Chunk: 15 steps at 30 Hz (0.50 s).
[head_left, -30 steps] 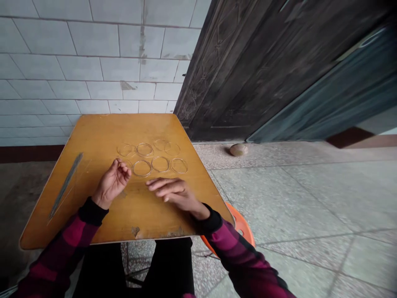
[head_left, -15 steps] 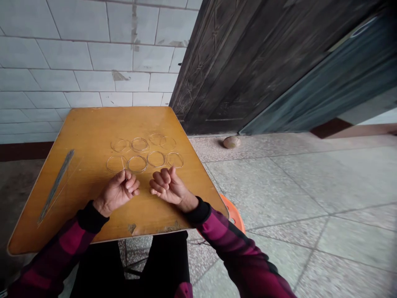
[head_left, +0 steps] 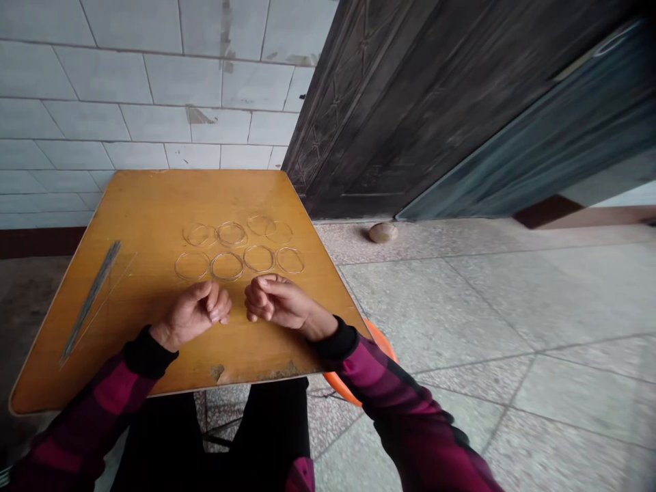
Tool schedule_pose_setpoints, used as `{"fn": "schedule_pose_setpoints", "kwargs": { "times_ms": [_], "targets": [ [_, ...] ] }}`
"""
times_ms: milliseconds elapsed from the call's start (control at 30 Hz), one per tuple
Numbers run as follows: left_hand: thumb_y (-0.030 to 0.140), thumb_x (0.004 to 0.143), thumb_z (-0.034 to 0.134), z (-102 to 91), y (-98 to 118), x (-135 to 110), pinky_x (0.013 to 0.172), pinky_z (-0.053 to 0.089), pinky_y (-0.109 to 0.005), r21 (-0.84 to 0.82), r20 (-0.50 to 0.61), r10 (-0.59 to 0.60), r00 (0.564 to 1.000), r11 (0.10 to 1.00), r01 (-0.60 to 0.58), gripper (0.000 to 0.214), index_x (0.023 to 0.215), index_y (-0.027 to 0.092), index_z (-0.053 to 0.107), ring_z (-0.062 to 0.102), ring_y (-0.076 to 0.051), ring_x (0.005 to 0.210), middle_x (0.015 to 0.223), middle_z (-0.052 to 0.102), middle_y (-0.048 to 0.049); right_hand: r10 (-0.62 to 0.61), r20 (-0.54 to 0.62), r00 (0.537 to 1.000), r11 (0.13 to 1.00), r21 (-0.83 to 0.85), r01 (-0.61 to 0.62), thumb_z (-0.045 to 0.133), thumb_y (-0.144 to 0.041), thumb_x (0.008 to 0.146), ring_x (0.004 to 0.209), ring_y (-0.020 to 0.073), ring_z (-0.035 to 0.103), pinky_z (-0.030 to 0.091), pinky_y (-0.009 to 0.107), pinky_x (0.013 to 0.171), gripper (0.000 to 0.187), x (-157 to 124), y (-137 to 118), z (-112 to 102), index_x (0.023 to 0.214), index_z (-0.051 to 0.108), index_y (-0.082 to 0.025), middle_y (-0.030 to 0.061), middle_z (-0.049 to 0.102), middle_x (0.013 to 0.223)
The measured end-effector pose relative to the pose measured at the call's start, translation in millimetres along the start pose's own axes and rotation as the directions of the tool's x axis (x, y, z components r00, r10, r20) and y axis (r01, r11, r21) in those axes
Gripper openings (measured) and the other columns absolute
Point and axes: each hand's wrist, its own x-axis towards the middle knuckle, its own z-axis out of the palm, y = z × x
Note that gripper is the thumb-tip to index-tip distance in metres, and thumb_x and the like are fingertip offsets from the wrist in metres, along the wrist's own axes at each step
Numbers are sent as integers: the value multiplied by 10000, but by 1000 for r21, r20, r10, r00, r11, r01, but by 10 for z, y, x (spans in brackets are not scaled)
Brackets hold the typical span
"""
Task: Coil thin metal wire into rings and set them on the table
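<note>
Silvery rings (head_left: 244, 265) are lying in two rows on the table (head_left: 154, 205). Left hand (head_left: 192, 313) and right hand (head_left: 279, 302) are sitting just nearside, curled narrow; can't tell if either's holding anything. Right sleeve (head_left: 397, 393) is part-hiding an orange stool (head_left: 382, 339).

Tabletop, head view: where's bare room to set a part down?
Bare wood on the table: far strip between the tiled wall and the back row of wire rings; near patch between left hand, right hand and the front edge. Crowded: mid-table, two rows of rings just beyond the hands; left side, grey bundle and loose strand.
</note>
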Motion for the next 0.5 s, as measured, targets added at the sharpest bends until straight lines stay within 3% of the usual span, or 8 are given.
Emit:
{"fn": "schedule_pose_setpoints", "kwargs": {
  "times_ms": [200,500],
  "targets": [
    [366,744,779,-37,12,2,451,336,-195,64,-71,-5,997,998,10,269,682,146,637,380,-55,407,487,510,41,148,-43,988,984,-98,-151,742,-425,826,403,29,541,572,207,598,368,47,-45,19,647,630,-123,-60,609,538],
    [462,724,754,-71,43,-16,430,311,-218,206,-115,-99,988,971,121,380,573,154,590,379,-72,378,390,430,53,190,-90,978,963,-177,-204,739,-419,811,423,35,551,576,216,642,371,66,-49,7,607,601,-141,-63,594,504]
  ]
}}
